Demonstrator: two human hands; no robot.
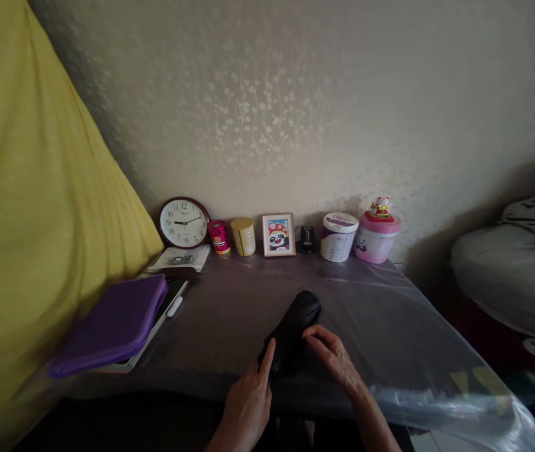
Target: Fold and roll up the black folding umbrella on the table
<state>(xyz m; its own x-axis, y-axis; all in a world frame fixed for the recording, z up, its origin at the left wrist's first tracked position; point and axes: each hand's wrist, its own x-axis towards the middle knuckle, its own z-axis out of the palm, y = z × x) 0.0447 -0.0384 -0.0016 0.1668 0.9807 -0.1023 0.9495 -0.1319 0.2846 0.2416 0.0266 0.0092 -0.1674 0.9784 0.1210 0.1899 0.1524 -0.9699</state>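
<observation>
Two hands at a black bundle [296,320], looks like a folded umbrella, lying slanted near tabletop [230,320] front edge. Left hand [251,398]: index finger against its left side, grip hidden, can't tell. Right hand [333,361]: fingertips bunched at its right edge, can't tell if grasping. Panda picture frame [279,235] behind.

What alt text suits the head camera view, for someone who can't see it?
A person's left hand and right hand work at a long black bundle on a plastic-covered table. Behind are a round clock, a framed panda picture and a pink tub; a flat purple case lies to the left.
</observation>
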